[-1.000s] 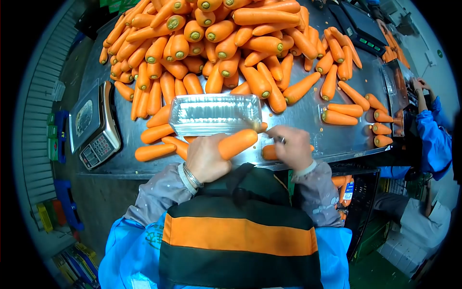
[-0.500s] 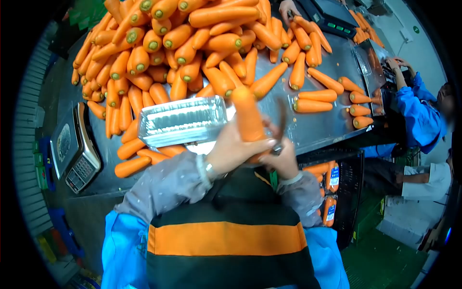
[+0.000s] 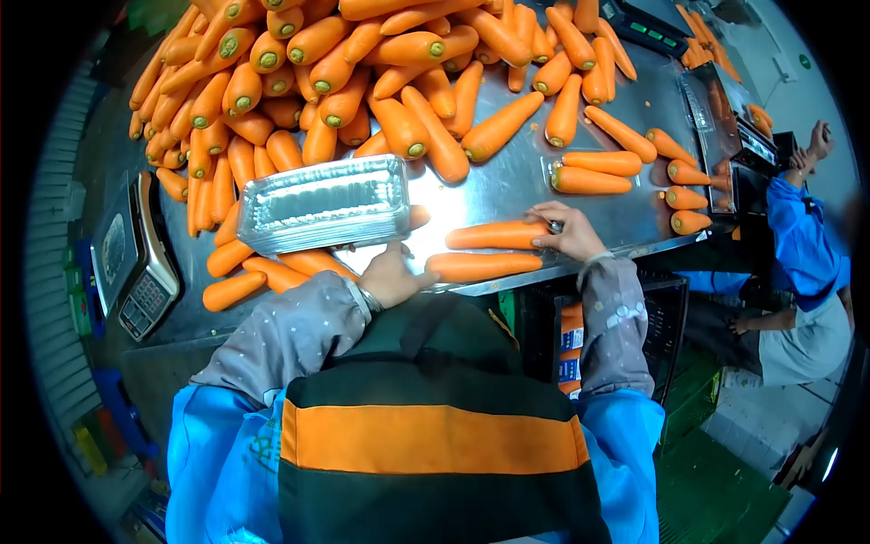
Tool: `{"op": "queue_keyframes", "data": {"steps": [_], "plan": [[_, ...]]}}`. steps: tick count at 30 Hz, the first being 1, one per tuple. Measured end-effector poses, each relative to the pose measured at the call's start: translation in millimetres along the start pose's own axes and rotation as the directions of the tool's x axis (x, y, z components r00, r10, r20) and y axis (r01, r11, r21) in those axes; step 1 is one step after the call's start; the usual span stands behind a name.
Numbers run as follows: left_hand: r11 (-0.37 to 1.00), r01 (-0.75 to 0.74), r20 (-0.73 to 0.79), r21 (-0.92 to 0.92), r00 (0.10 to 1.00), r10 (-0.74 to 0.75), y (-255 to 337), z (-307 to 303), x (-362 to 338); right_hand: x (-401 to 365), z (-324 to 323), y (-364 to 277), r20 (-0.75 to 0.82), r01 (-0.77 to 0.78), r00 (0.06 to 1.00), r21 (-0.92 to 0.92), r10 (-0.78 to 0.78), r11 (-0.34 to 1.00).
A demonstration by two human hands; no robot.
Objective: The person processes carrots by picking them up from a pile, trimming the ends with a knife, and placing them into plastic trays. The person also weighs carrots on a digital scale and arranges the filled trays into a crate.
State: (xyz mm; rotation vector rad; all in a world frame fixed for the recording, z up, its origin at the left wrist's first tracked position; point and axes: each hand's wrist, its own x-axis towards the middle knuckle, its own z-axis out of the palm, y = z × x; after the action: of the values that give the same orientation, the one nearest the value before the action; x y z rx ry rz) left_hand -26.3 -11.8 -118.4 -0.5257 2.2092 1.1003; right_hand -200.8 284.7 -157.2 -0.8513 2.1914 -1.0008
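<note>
Carrots (image 3: 299,82) lie heaped across the upper left and top of the frame on the steel table (image 3: 507,181), thick ends mostly towards you, so the pile sits within arm's reach. Below the heap, at the left edge, a scale (image 3: 136,272) stands just clear of it. A clear plastic tray (image 3: 317,227) rests tilted on a few carrots at centre left, close to your left hand (image 3: 391,276). That hand lies open at the table's near edge, fingers loose. Its thumb side touches the left end of the near carrot (image 3: 480,267), which likely keeps that carrot from rolling.

Just above it lies the far carrot (image 3: 494,236), parallel and almost touching, so their lengths can be compared at a glance. Your right hand (image 3: 566,234) has its fingers drawn together at the far carrot's right end. Whether they pinch it or only press on it, I cannot tell. Something small and dark shows at the fingertips.

Further right, single carrots (image 3: 594,172) lie apart. At the right edge a co-worker's blue sleeve (image 3: 797,236) reaches towards another bench.
</note>
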Motion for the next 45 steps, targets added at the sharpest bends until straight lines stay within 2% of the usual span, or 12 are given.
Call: {"op": "queue_keyframes", "data": {"steps": [5, 12, 15, 19, 20, 23, 24, 26, 28, 32, 39, 45], "plan": [[0.957, 0.161, 0.205, -0.243, 0.972, -0.111, -21.1, 23.3, 40.6, -25.5, 19.6, -29.2, -0.241, -0.099, 0.969, -0.198, 0.049, 0.975], [0.988, -0.137, 0.365, -0.074, 0.918, 0.155, 64.1, 65.1, 85.1, -60.8, -60.1, 23.6, -0.379, -0.272, 0.912, -0.268, 0.158, 0.924], [0.776, -0.221, 0.311, -0.59, 0.825, 0.472, 122.4, 103.3, 101.1, -83.1, -101.2, 52.3, -0.603, -0.464, 0.752, -0.198, 0.266, 0.863], [0.914, -0.366, 0.36, -0.174, 0.84, 0.405, 131.6, 80.2, 84.1, -87.5, -90.7, 70.9, -0.576, -0.305, 0.801, -0.161, 0.161, 0.939], [0.877, -0.39, 0.315, -0.28, 0.826, 0.468, 118.5, 70.0, 72.9, -85.2, -84.3, 63.0, -0.577, -0.372, 0.791, -0.19, 0.203, 0.909], [0.744, -0.664, -0.116, -0.069, 0.746, 0.655, 97.0, -0.1, 10.7, -79.2, -58.2, 43.6, -0.566, -0.317, 0.761, 0.099, 0.316, 0.943], [0.848, -0.528, -0.241, 0.057, 0.817, 0.524, 79.5, -18.3, -5.3, -77.3, -50.2, 47.1, -0.56, -0.266, 0.765, 0.177, 0.319, 0.948], [0.749, -0.509, -0.439, 0.423, 0.608, 0.661, 53.6, -65.6, -37.0, -67.9, -47.1, 39.4, -0.583, -0.224, 0.773, 0.114, 0.248, 0.968], [0.739, -0.182, -0.455, 0.649, 0.686, 0.568, 22.7, -96.9, -62.4, -54.3, -47.4, 28.9, -0.554, -0.286, 0.772, 0.132, 0.31, 0.949], [0.672, -0.078, -0.466, 0.737, 0.66, 0.589, -62.8, -107.1, -59.8, -18.3, -23.9, -15.3, -0.468, -0.12, 0.872, 0.076, 0.141, 0.99], [0.676, -0.078, -0.456, 0.732, 0.682, 0.572, -51.4, -126.8, -60.0, 32.7, 51.9, -86.5, -0.283, 0.099, 0.959, 0.244, -0.027, 0.965], [0.797, -0.086, -0.354, 0.598, 0.864, 0.358, -37.6, -154.3, -63.9, 42.3, 81.8, -132.0, -0.174, 0.06, 0.984, 0.431, 0.018, 0.9]]}}
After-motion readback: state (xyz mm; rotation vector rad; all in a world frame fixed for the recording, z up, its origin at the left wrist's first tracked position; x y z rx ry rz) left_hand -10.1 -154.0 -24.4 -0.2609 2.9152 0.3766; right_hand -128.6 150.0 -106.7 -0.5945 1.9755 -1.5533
